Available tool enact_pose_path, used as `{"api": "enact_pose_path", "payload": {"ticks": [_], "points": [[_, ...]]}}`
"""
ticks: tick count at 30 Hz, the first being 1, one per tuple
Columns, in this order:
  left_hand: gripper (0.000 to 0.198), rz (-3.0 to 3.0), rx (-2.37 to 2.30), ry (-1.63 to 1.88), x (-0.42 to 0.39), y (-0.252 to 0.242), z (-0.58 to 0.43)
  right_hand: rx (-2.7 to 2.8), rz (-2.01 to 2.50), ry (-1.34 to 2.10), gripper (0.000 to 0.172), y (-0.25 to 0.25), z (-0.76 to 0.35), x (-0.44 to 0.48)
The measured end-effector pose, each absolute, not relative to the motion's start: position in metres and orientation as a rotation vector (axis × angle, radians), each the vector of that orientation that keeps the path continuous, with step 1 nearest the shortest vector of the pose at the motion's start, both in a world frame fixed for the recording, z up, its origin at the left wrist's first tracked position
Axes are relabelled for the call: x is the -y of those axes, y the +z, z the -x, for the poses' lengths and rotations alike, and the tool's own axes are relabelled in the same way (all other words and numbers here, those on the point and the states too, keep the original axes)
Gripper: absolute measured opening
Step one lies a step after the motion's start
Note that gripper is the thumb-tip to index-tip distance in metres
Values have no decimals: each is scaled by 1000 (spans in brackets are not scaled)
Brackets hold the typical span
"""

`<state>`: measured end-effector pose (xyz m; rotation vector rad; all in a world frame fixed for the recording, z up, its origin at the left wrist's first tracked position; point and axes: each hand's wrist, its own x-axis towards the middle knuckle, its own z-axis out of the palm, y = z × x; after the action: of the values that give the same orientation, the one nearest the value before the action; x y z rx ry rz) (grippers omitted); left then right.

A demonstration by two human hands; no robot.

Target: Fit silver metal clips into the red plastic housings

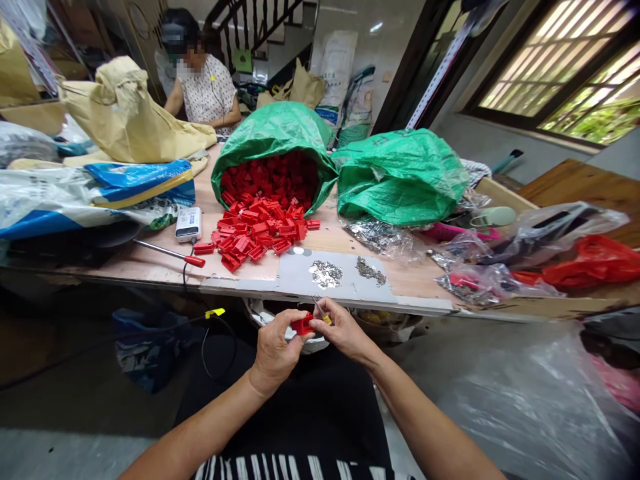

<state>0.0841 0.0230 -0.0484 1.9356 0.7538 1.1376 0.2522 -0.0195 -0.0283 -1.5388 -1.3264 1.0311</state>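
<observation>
Just below the table's front edge, my left hand [279,348] pinches a small red plastic housing [303,324] between thumb and fingers. Closed around a thin tool with a yellow handle [327,319] is my right hand [345,331], its fingertips touching the housing's right side. The tool's slim metal tip points up and left; its exact kind is too small to tell. Beyond my hands, a grey mat [300,273] carries a pile of small shiny metal pieces [326,274] and a second, darker pile [371,271]. Many like red housings [255,230] spill from an open green sack [280,123].
A second green sack [400,177] stands to the right, near clear plastic bags [480,267]. On the left are a red-tipped metal lever [170,253], a white power bank [189,224] and a yellowish sack [135,120]. Another person [205,87] sits across the table.
</observation>
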Motion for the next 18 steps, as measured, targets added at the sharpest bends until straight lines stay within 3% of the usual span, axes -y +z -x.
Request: {"api": "enact_pose_path", "payload": {"ticks": [6,18], "points": [[26,-1894,-737,1090,-19,-52,-84,1068,1364,1417,39,-42,-251,26],[34,-1496,-451,937,-35,-70,-73,716,1118,1702,48,-39,-244,35]]}}
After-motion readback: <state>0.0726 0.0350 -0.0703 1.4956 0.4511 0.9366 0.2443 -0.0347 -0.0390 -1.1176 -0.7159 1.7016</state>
